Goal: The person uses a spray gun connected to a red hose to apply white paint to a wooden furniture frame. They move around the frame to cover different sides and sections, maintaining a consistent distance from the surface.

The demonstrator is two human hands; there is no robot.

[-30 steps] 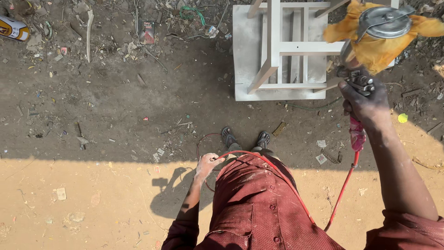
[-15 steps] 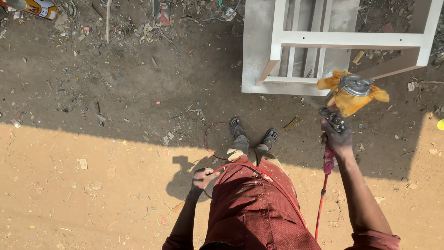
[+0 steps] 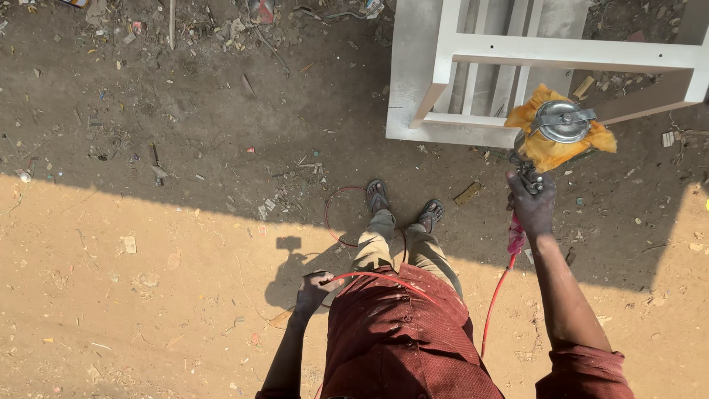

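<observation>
My right hand (image 3: 532,207) grips the handle of a paint spray gun (image 3: 559,129), whose metal cup is wrapped in a yellow cloth. The gun points at a white wooden furniture frame (image 3: 473,81) lying on the ground just ahead of my feet. A red air hose (image 3: 493,303) runs down from the gun and across my dark red shirt. My left hand (image 3: 314,290) hangs at my side, holding that red hose (image 3: 354,275) loosely by my hip.
Bare dirt ground lies all around, shaded at the top, sunlit at the bottom. Small litter and wood scraps (image 3: 258,22) lie scattered along the far edge. A loop of red hose (image 3: 336,218) rests on the ground by my left foot.
The view has shifted so the white frame sits higher and larger. My right hand with the spray gun has dropped lower, closer to the frame's near edge. The left hand stayed at my hip.
</observation>
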